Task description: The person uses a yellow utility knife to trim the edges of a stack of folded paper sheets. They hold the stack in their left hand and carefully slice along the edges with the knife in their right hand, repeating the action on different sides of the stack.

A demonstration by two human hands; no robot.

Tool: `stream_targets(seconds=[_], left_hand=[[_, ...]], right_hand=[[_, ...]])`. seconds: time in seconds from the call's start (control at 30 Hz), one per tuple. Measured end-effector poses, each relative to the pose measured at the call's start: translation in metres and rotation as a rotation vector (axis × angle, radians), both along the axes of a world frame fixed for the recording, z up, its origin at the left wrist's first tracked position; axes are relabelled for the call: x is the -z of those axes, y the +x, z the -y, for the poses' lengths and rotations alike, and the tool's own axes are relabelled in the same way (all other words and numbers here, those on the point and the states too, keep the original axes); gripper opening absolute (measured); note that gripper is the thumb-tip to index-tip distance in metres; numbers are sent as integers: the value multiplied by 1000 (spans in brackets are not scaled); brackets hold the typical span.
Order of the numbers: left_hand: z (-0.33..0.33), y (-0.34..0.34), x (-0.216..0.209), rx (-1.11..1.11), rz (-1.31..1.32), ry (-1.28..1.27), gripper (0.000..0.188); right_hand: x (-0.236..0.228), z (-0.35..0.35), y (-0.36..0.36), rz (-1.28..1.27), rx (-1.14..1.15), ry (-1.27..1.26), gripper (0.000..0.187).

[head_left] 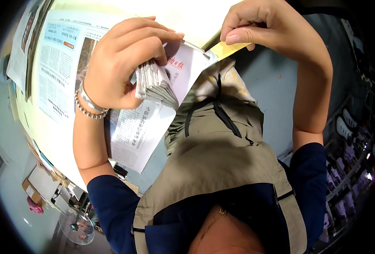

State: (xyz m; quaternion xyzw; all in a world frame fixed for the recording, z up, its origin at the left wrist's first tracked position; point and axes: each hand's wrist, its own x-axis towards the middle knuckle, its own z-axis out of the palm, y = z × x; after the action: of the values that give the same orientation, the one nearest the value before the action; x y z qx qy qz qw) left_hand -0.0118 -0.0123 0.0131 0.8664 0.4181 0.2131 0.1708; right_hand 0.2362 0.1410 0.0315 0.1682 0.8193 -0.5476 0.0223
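Head view. Newspaper (pixel 128 146): landmark, bearing red and black characters, dense columns. Yellow strip (pixel 229 50): projecting at newspaper's upper-right corner; right hand (pixel 263 26) pinching it, thumb against fingers; probably light, easily creased, edge grip suiting. Folded wad (pixel 154 86): over newspaper, left hand (pixel 117 59) curling round it; likely soft, springy, clasping across layers suiting.

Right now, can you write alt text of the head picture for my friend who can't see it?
The left hand holds a folded greyish wad over newspaper, while the right hand pinches a yellow strip. Below them is a tan apron over a dark blue top.
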Motion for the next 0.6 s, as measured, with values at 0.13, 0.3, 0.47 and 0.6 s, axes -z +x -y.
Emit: stream_targets(seconds=[0.13,0.3,0.47,0.6], left_hand=[[1,-7,-3,0,69,-81,82],[-12,-3,26,13,560,-31,43],[-5,-16,27,-58,583,-91,35],[-2,-20,30,-156,691,-103,28]], right_hand=[[10,27,2,-87,21,10,15],[51,80,4,-209,94,-246,14],[58,162,-6,-237,63,-401,19],[84,235,-24,-388,-90,-237,15]])
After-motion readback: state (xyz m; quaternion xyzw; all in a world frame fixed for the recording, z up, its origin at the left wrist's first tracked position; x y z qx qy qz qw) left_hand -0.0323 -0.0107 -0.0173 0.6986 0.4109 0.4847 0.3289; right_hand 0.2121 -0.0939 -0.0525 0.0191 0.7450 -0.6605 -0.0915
